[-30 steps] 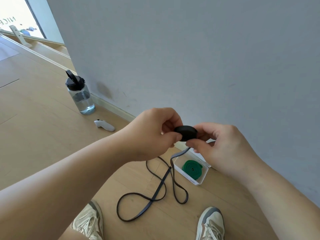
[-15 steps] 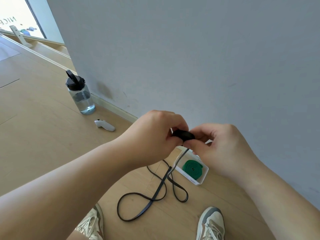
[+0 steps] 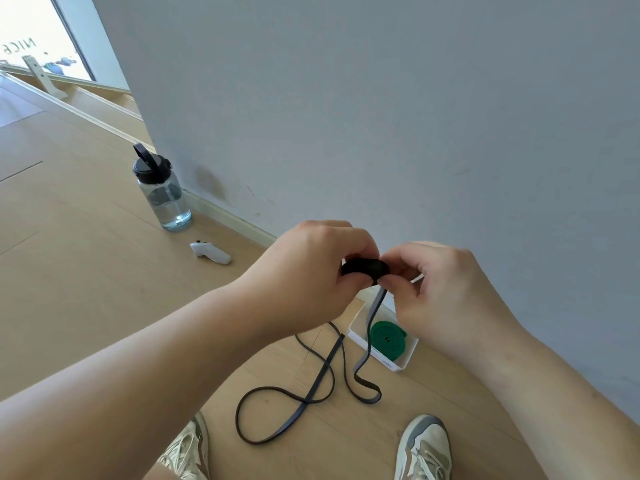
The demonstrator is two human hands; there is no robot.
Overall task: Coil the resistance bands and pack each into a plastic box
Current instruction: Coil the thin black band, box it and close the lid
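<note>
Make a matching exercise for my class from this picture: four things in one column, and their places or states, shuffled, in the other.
Things
1. black band
2. green band
3. water bottle
4. white controller

States
A. coiled inside the plastic box
B. standing upright beside the wall
C. partly coiled, pinched by the left hand and right hand
D. lying down on the floor

Pairs: 1-C, 2-A, 3-B, 4-D
</note>
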